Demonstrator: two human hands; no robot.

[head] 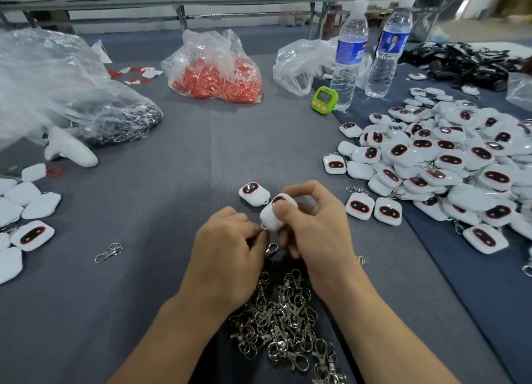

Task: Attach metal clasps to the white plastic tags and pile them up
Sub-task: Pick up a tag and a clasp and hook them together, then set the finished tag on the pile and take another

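The person's right hand [313, 228] is holding a white rounded plastic tag with a dark, red-rimmed oval face [272, 212] just above the grey cloth-covered table [178, 182]. Its grip is curling round the tag, with the thumb lying across the front. The left hand [227, 245] is pinching at the tag's lower corner, its grip bunching tight on a small metal ring there. A silver metal swivel clasp [271, 249] is hanging just below that point, between the two hands. I cannot tell whether the ring is already threaded through the tag.

Under the wrists, a loose heap of silver clasps [285, 320] is lying on the table. A second white tag [254, 193] is lying face up just beyond the held one, apart from it. To the right, a large pile of white tags [446, 164], several showing clasps, is spreading over the table. On the left, a smaller group of white tags [28, 208] is lying mostly face down, with a single stray clasp [109, 252] resting apart from them.

Further back, a clear plastic bag of red pieces [214, 75] is slumping on the table. A small green digital timer [321, 100] is standing just beside two upright clear water bottles [348, 55].
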